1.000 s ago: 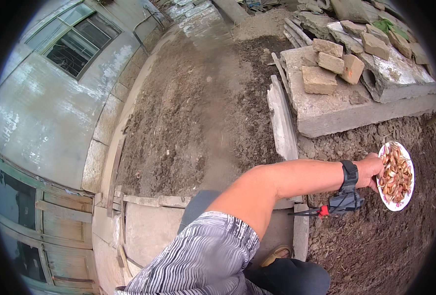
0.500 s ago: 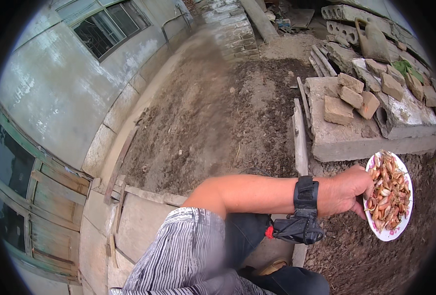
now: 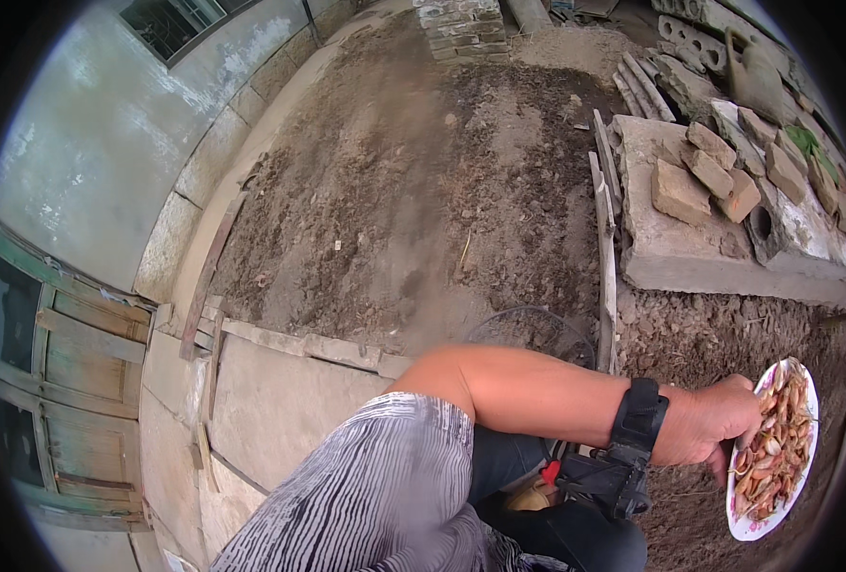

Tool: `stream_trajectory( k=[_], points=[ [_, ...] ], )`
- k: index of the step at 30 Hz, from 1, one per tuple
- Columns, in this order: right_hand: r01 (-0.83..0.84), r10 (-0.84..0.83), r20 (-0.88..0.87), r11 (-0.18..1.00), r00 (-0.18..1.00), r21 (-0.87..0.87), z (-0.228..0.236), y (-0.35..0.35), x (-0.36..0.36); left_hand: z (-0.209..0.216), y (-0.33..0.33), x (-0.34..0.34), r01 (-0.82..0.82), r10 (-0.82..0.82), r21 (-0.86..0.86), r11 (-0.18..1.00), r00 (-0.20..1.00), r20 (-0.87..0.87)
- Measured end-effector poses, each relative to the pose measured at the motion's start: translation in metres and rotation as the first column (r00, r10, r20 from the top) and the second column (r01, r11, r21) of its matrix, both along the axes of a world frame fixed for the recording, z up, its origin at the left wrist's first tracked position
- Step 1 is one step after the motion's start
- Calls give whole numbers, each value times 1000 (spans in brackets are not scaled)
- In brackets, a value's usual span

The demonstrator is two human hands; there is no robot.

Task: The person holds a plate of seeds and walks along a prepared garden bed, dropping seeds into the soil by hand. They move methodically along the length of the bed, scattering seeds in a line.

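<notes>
My left forearm reaches across to the right, with a black strapped device (image 3: 623,448) at the wrist. My left hand (image 3: 714,419) is closed on the near-left rim of a white oval plate (image 3: 753,526) with pink flower prints. Small reddish-brown bulbs (image 3: 772,446), like shallots with dry skins and stalk ends, cover most of the plate. It is tilted, above the dark soil (image 3: 676,520) at the lower right. Part of the fingers is hidden by the plate. My right hand is out of view.
A concrete slab (image 3: 680,257) with several loose bricks (image 3: 682,193) on it lies beyond the plate. Weathered boards (image 3: 604,262) edge a tilled soil bed (image 3: 347,238). At left are a plastered wall (image 3: 80,162) and wooden doors (image 3: 89,439); paving (image 3: 289,391) lies nearer.
My left hand and the plate of bulbs have moved right and down in the picture. The view has shifted too, and more of the near paving shows.
</notes>
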State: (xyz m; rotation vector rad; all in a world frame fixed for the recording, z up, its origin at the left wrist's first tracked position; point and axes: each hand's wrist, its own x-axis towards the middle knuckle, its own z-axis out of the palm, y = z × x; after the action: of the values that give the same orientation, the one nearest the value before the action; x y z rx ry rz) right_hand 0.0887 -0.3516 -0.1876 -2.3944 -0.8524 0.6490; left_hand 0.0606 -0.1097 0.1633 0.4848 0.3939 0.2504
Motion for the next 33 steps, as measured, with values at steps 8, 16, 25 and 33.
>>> stream_trajectory(
  k=[8,16,25,33],
  points=[
    [-30,31,31,999,999,-26,8,-5,8,-11,-2,6,43,-43,-38,998,999,-6],
    [-16,18,36,999,999,-44,19,-5,15,-14,10,11,190,-182,48,981,975,-130],
    [2,1,39,998,999,-68,28,-1,21,-25,30,11,136,-109,113,984,970,-216],
    [64,-62,17,991,998,-116,36,7,22,-38,59,24,176,-179,-36,984,976,-124]
  ],
)
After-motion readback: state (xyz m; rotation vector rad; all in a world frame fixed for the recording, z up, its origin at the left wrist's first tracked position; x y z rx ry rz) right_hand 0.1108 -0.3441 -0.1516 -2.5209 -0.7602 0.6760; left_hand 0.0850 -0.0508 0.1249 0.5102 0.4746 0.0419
